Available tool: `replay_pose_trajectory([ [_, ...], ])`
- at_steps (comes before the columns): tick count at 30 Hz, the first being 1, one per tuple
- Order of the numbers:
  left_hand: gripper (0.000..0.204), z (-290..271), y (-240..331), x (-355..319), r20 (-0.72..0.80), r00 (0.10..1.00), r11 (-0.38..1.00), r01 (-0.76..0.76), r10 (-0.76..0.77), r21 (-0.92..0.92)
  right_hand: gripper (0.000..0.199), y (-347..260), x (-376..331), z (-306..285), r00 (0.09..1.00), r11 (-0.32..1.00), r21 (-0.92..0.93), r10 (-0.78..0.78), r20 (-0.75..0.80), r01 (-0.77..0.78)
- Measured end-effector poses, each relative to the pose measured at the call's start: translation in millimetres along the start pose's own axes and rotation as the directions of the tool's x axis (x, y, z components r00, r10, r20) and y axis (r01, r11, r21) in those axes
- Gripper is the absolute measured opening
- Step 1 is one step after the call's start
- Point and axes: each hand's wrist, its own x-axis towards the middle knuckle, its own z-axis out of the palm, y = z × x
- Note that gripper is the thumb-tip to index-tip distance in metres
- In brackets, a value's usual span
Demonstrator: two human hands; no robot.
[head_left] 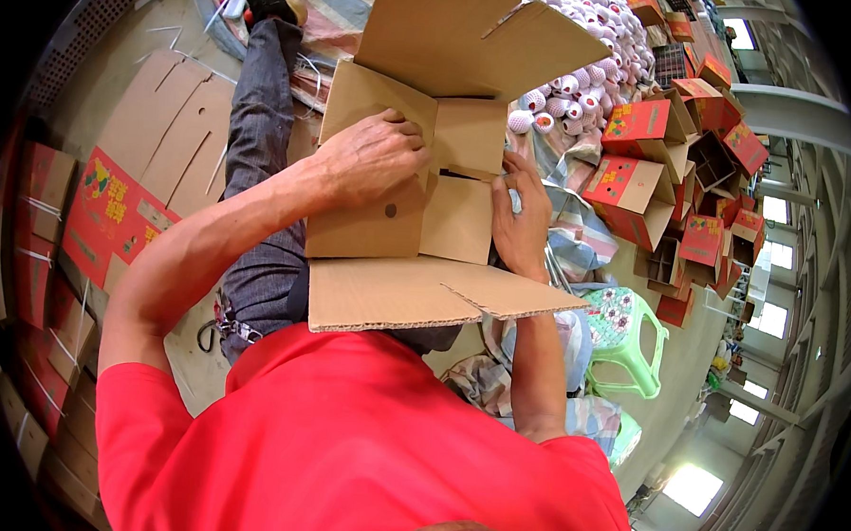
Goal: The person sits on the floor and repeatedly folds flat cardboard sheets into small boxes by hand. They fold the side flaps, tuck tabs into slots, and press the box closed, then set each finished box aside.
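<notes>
Nearby, right of the open box [461,215], green stool [622,329], red cartons [701,240].

I see a person in a red short-sleeved shirt [371,434] with an open brown cardboard box [365,232]. The bare left hand [378,154], fingers curled, is at its left side. The bare right hand [523,213] touches its right edge. A green plastic stool with a flowery top [612,332] stands at the right. Round things in white nets [586,78] lie heaped near red-and-brown cardboard boxes [633,125].
</notes>
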Motion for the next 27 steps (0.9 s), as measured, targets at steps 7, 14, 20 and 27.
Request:
replay_pose_trajectory([
  [7, 0.017, 0.1, -2.1, 1.1, -0.027, 1.000, 1.000, 0.006, -0.007, -0.020, 0.060, 47.7, 6.3, -32.5, 0.725, 0.860, 0.394, 0.493, -0.481, -0.324],
  [14, 0.021, 8.4, -7.6, 0.0, -0.066, 0.997, 0.999, -0.039, 0.038, -0.022, 0.067, 29.9, -4.0, 29.3, 0.860, 0.831, 0.225, 0.501, 0.093, -0.508],
  [20, 0.024, -12.6, -5.6, -8.5, 0.010, 0.999, 0.996, -0.037, 0.037, 0.087, 0.050, 12.3, 8.6, 52.1, 0.748, 0.582, 0.480, 0.586, 0.313, -0.656],
  [27, 0.039, -22.1, 0.7, -7.9, 0.068, 0.998, 1.000, -0.017, 0.017, 0.012, 0.046, 8.0, 8.0, 49.0, 0.755, 0.567, 0.513, 0.579, 0.309, -0.645],
])
